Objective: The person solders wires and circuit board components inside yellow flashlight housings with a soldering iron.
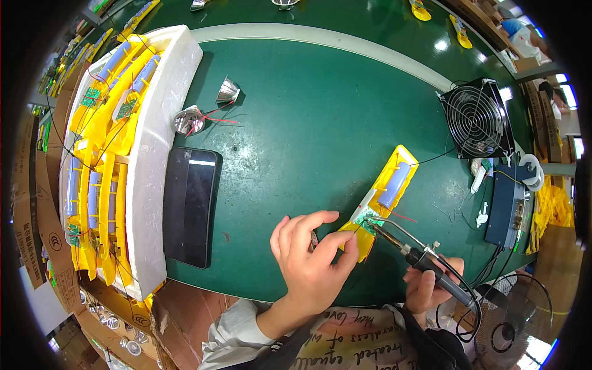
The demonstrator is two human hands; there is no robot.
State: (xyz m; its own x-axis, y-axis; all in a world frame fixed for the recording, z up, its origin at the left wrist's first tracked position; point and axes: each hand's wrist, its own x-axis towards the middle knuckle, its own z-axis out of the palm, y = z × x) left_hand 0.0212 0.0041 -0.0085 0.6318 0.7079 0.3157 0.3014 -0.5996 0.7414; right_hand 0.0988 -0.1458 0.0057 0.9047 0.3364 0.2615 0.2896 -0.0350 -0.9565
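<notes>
My right hand (424,290) is wrapped round the black handle of a soldering iron (420,260), which has a curved metal feed tube beside its shaft. Its tip reaches a small green circuit board (369,223) at the near end of a yellow plastic housing (404,155). Inside that housing lies a blue cylindrical battery (393,185), with red and black wires close by. My left hand (311,256) is just left of the board, fingers bent and closed. A thin dark wire runs near its thumb tip, and something shiny shows between the fingers, too hidden to name.
A white foam box (151,154) of yellow housings stands left, beside a black phone-like device (191,206). Two silver reflector cups (228,90) (189,121) lie beyond it. At right are a black fan (475,120), a blue-grey control box (509,203) and a solder spool (531,172).
</notes>
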